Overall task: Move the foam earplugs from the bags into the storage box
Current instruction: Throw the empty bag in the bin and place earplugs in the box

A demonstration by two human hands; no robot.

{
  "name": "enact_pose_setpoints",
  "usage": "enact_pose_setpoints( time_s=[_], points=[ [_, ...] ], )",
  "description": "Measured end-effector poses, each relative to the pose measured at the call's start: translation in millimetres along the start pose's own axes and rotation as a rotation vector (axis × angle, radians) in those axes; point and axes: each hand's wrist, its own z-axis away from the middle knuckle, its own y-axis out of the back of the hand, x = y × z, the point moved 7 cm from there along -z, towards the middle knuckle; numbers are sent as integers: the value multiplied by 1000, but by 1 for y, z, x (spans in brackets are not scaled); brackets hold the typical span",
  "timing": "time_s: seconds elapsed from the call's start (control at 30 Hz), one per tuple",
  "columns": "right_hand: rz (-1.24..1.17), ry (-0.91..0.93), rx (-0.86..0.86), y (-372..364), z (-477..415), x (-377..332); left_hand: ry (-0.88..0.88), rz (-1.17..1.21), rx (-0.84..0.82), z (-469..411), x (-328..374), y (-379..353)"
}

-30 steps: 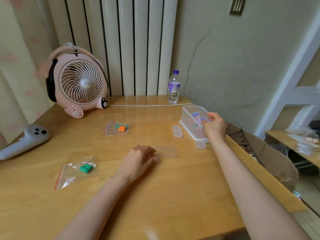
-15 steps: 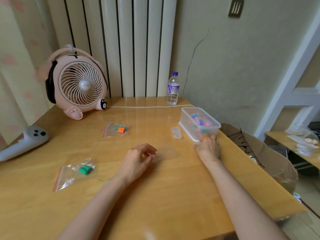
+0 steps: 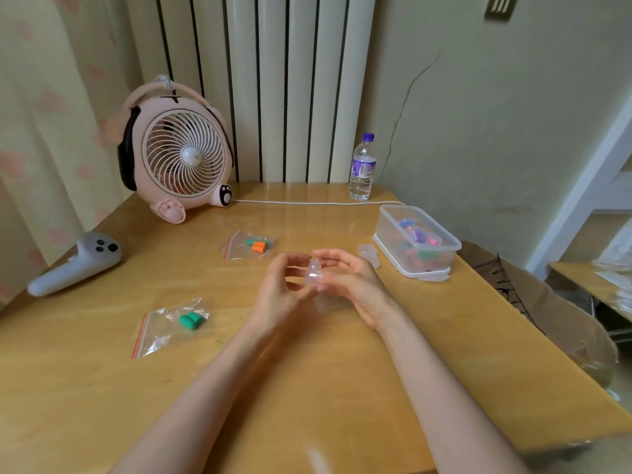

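The clear storage box stands open at the table's right edge with several coloured foam earplugs inside. My left hand and my right hand meet over the middle of the table, and both pinch a small clear plastic case. An empty clear bag lies flat under them. A bag with green and orange earplugs lies behind my hands. A second bag with green earplugs lies to the left.
Another small clear case lies beside the box. A pink fan, its white cable and a water bottle stand at the back. A grey controller lies far left. An open cardboard box sits past the table's right edge.
My right hand left the storage box and came back to the middle. My left hand lifted off the table to meet it, and a small clear case is now between them.
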Motion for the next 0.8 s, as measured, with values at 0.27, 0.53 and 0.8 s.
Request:
enact_pose_setpoints(
  time_s=[0.27,0.53,0.8],
  points=[
    [-16,76,-53,-3,2,7,-108,-155,52,-1,2,3],
    [14,109,-3,-3,2,6,-198,-229,39,-3,1,3],
    [86,17,34,-2,-1,19,-234,-290,-64,0,-3,-2]
  ],
)
